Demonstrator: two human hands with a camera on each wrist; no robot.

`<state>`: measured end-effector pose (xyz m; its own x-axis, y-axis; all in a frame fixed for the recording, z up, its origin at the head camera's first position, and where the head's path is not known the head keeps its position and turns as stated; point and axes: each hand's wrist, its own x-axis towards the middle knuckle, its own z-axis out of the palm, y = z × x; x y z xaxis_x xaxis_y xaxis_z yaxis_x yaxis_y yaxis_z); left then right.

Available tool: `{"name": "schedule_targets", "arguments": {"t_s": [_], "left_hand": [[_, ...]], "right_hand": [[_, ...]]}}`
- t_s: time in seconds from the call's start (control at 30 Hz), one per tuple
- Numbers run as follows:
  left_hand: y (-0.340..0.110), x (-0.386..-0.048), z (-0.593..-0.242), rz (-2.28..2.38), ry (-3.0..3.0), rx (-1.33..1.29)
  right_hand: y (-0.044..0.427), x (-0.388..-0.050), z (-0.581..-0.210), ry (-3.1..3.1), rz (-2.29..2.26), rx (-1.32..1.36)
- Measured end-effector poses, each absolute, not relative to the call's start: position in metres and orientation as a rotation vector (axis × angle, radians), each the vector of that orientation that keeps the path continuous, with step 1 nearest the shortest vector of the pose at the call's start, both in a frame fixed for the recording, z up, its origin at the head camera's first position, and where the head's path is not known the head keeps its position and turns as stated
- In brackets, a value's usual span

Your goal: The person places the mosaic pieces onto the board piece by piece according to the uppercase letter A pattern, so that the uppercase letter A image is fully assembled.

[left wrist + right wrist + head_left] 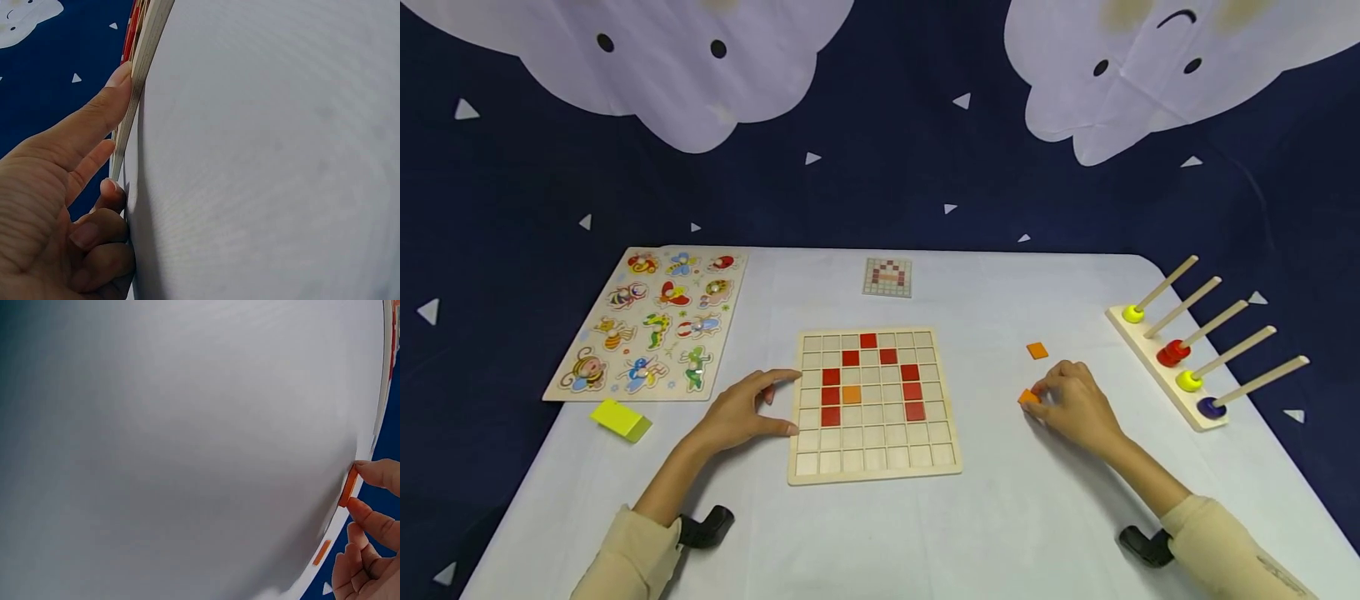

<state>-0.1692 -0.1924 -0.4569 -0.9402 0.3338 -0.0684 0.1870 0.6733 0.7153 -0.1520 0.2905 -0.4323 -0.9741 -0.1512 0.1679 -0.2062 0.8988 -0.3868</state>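
Observation:
A square wooden grid board (880,478) lies mid-table, with several red tiles (831,377) set in an arch and one orange tile (852,395) inside the left side. At the board's left edge, my left hand (741,415) touches the frame with spread thumb and index finger; its other fingers bend underneath, as the left wrist view shows. Off to the board's right, my right hand (1075,408) pinches a second orange tile (348,486) between thumb and fingertip, close to the tabletop. Another orange tile (1037,351) lies flat just beyond that hand.
Behind the board lies a small pattern card (887,277). An insect picture puzzle (625,317) is at the left, a yellow-green block (621,420) in front of it. At the right stands a wooden peg rack (1172,371) with coloured beads.

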Motion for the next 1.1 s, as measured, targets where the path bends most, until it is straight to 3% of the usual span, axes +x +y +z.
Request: {"name": "schedule_targets", "arguments": {"t_s": [1.1], "left_hand": [[-0.191, -0.167, -0.455, 1.126, 2.682, 0.408]], "right_hand": [[0.131, -0.19, -0.423, -2.804, 0.666, 0.97]]}}
